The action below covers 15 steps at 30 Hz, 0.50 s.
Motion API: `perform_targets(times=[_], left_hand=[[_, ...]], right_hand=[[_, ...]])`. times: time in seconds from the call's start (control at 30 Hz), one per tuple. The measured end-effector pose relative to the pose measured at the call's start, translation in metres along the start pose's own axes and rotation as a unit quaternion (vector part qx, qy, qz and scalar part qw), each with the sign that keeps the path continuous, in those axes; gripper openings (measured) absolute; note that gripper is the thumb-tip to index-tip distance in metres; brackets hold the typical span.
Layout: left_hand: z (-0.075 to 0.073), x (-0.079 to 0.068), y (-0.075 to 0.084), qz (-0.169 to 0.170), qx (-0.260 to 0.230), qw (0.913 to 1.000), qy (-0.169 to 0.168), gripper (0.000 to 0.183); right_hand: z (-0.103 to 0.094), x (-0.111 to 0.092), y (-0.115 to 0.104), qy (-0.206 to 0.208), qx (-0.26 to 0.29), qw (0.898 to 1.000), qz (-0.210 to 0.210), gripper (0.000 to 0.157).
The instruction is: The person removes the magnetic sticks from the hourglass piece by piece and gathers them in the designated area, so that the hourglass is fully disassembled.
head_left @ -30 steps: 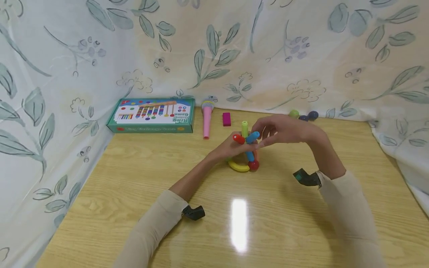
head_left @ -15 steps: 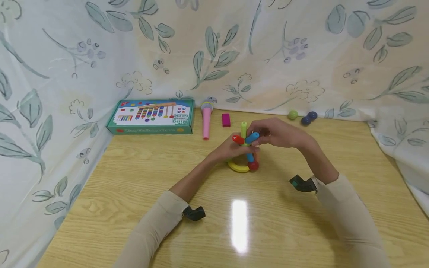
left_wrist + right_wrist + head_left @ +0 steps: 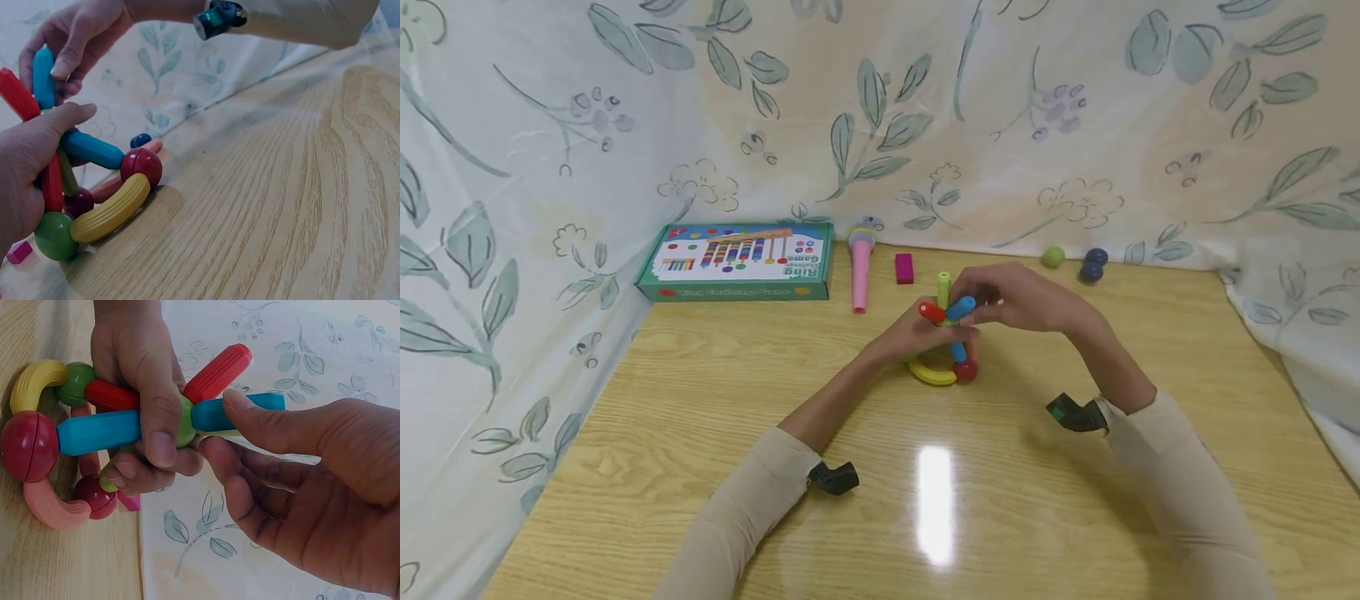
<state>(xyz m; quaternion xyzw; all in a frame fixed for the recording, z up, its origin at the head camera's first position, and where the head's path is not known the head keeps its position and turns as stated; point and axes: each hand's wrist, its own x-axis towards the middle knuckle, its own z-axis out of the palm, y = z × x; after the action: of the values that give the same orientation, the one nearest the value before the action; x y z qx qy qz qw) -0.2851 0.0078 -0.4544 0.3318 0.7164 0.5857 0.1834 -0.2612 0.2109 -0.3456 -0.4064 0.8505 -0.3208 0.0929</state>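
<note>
Stick-and-ball frame (image 3: 958, 352), toward far edge of worktop (image 3: 700, 400); likely light, stiff, weak-jointed. Best held where my left grip (image 3: 913, 331) clasps, round the lime ball (image 3: 187, 415); right grip (image 3: 1015, 297) pinches upper blue rod (image 3: 962, 307).

Toy frame of ridged rods and balls, upright. Base: red ball (image 3: 28, 447), green ball (image 3: 75, 382) and dark red ball (image 3: 95, 495); yellow curved rod (image 3: 37, 378) joins red to green, pink curved rod (image 3: 53, 509) joins red to dark red. Lower blue rod (image 3: 100, 432) slants up from the red ball, lower red rod (image 3: 109, 395) from the green — both towards a light-green ball (image 3: 185, 419), gripped by the left hand (image 3: 913, 332). Above it splay upper red rod (image 3: 219, 372), light-green rod (image 3: 943, 287) and upper blue rod (image 3: 265, 403) — the last pinched by the right hand (image 3: 1018, 296).
</note>
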Motion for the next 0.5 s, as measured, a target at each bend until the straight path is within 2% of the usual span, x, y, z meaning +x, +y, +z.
perform_targets(times=[0.17, 0.27, 0.5], left_hand=[[-0.001, -0.001, -0.002, -0.001, 0.007, 1.0, 0.004, 0.012], [-0.001, -0.002, -0.002, 0.007, 0.005, 1.0, 0.001, 0.012], [0.0, 0.0, -0.002, 0.04, 0.007, 0.9992, 0.001, 0.015]], right_hand=[[0.003, 0.001, -0.002, 0.013, -0.006, 1.0, -0.003, 0.02], [0.0, -0.001, -0.007, 0.022, 0.011, 1.0, 0.01, 0.017], [-0.023, -0.013, -0.032, 0.097, 0.001, 0.992, 0.085, 0.014]])
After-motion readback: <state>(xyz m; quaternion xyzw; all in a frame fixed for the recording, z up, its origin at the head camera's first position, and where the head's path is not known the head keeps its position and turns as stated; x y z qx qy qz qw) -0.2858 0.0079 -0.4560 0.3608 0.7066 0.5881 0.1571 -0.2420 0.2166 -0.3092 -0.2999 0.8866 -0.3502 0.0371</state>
